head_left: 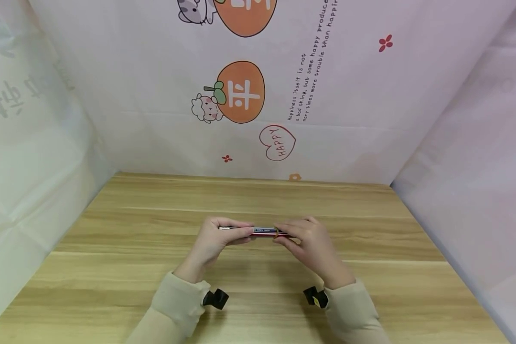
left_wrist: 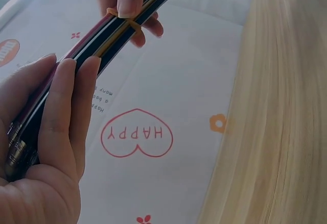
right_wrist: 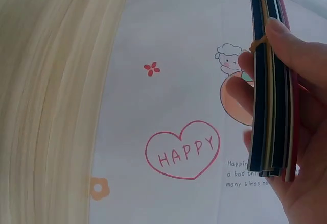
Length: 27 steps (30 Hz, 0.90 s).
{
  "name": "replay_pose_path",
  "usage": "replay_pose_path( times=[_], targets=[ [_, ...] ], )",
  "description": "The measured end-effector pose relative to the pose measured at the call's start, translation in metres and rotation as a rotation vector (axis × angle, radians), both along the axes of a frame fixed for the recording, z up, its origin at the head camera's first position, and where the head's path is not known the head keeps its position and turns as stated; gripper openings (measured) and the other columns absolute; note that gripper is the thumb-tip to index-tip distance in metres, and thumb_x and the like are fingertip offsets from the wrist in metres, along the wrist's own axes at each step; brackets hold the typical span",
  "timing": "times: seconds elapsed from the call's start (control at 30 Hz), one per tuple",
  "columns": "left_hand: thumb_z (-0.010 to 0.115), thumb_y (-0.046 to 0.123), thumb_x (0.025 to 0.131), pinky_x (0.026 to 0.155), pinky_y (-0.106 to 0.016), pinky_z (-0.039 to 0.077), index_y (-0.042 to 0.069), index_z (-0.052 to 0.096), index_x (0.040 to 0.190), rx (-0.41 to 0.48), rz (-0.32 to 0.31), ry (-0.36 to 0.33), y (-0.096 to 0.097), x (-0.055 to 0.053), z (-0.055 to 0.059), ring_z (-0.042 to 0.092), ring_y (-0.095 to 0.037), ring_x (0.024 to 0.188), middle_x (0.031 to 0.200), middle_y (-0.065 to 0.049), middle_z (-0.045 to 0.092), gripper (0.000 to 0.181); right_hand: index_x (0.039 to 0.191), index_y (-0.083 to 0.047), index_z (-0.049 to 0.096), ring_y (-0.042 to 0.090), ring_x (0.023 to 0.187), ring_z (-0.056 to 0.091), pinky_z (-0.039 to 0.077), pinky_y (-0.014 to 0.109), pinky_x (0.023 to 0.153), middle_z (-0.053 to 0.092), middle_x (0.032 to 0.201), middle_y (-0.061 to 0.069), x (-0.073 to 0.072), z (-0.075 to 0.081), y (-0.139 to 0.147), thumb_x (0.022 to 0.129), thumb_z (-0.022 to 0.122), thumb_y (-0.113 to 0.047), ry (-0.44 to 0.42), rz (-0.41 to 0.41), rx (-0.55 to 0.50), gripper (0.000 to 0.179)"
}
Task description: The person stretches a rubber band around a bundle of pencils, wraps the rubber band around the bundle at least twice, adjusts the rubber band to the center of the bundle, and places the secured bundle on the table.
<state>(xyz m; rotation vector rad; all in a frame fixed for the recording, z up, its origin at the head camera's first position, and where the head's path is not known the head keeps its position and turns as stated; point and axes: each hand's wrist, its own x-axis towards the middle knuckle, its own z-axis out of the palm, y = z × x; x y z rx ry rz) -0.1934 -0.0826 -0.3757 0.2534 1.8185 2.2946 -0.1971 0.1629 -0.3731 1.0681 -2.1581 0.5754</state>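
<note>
A bundle of several pencils (head_left: pixel 264 232), mostly dark with a red one among them, is held level above the table in the head view. My left hand (head_left: pixel 215 240) grips one end, thumb on the near side and fingers around it. Metallic bands show at that end of the pencils (left_wrist: pixel 43 104) in the left wrist view. Around the other part runs a yellowish rubber band (right_wrist: pixel 259 42). My right hand (head_left: pixel 313 242) pinches the bundle right at this band, its thumb and fingers on opposite sides. The palm partly hides the far ends in the head view.
Beneath the hands lies a wood-grain table (head_left: pixel 258 286). A white printed cloth (head_left: pixel 155 95) with cartoon fruit and lettering hangs behind it, with pale sheets (head_left: pixel 481 143) along both sides. Small black devices (head_left: pixel 216 299) are fixed at both sleeve cuffs.
</note>
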Motion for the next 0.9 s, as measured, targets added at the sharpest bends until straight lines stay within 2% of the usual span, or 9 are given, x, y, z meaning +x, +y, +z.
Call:
replay_pose_path(
  times=[0.2,0.4,0.5,0.63,0.73,0.83,0.9],
  targets=[
    [0.077,-0.001,0.082,0.081,-0.034,0.064,-0.012,0.073,0.102,0.015,0.018,-0.007,0.001,-0.001,-0.002,0.075,-0.019,0.083,0.102,-0.014,0.076,0.023,0.105,-0.004,0.078,0.016,0.079,0.074,0.052,0.035,0.072,0.078,0.093,0.005,0.001,0.000,-0.003,0.068,0.087,-0.015,0.037,-0.015,0.016,0.039],
    [0.075,-0.001,0.083,0.084,-0.036,0.063,-0.015,0.070,0.105,0.015,-0.037,0.021,0.008,0.000,-0.005,0.075,-0.019,0.085,0.103,-0.017,0.075,0.027,0.108,-0.006,0.077,0.014,0.082,0.074,0.051,0.031,0.067,0.078,0.096,0.004,0.002,-0.003,-0.011,0.070,0.087,-0.022,0.046,0.002,0.046,0.043],
    [0.075,-0.001,0.083,0.083,-0.035,0.063,-0.016,0.070,0.104,0.013,-0.034,0.016,0.009,0.000,-0.006,0.075,-0.019,0.085,0.102,-0.016,0.075,0.027,0.108,-0.007,0.077,0.015,0.082,0.075,0.049,0.029,0.063,0.078,0.096,0.003,0.002,-0.005,-0.012,0.070,0.086,-0.023,0.029,0.003,0.040,0.042],
    [0.075,-0.001,0.083,0.084,-0.035,0.063,-0.016,0.069,0.105,0.013,-0.036,0.009,0.008,0.000,-0.004,0.075,-0.019,0.087,0.105,-0.017,0.075,0.027,0.107,-0.006,0.077,0.015,0.080,0.074,0.056,0.027,0.064,0.078,0.095,0.004,0.002,-0.003,-0.009,0.070,0.088,-0.022,-0.031,0.012,0.015,0.042],
    [0.075,-0.001,0.083,0.084,-0.034,0.063,-0.014,0.070,0.104,0.018,-0.043,0.013,0.006,0.000,-0.003,0.074,-0.019,0.088,0.108,-0.019,0.074,0.025,0.103,-0.007,0.078,0.011,0.076,0.072,0.060,0.022,0.065,0.078,0.092,0.003,0.002,-0.001,-0.004,0.070,0.088,-0.019,-0.125,0.021,-0.039,0.037],
    [0.075,-0.002,0.083,0.084,-0.034,0.063,-0.006,0.075,0.100,0.036,-0.051,0.008,0.003,0.000,-0.001,0.074,-0.019,0.089,0.110,-0.020,0.073,0.017,0.099,-0.012,0.079,0.005,0.073,0.068,0.058,0.017,0.060,0.077,0.089,-0.002,0.003,0.001,0.000,0.071,0.088,-0.017,-0.226,0.023,-0.101,0.030],
    [0.075,-0.002,0.083,0.085,-0.034,0.063,0.000,0.077,0.094,0.046,-0.061,0.006,0.001,0.001,0.000,0.074,-0.019,0.090,0.111,-0.020,0.072,0.012,0.098,-0.016,0.079,0.001,0.070,0.064,0.056,0.017,0.058,0.075,0.086,-0.006,0.004,0.003,0.001,0.072,0.087,-0.017,-0.264,0.024,-0.118,0.027]
  ],
)
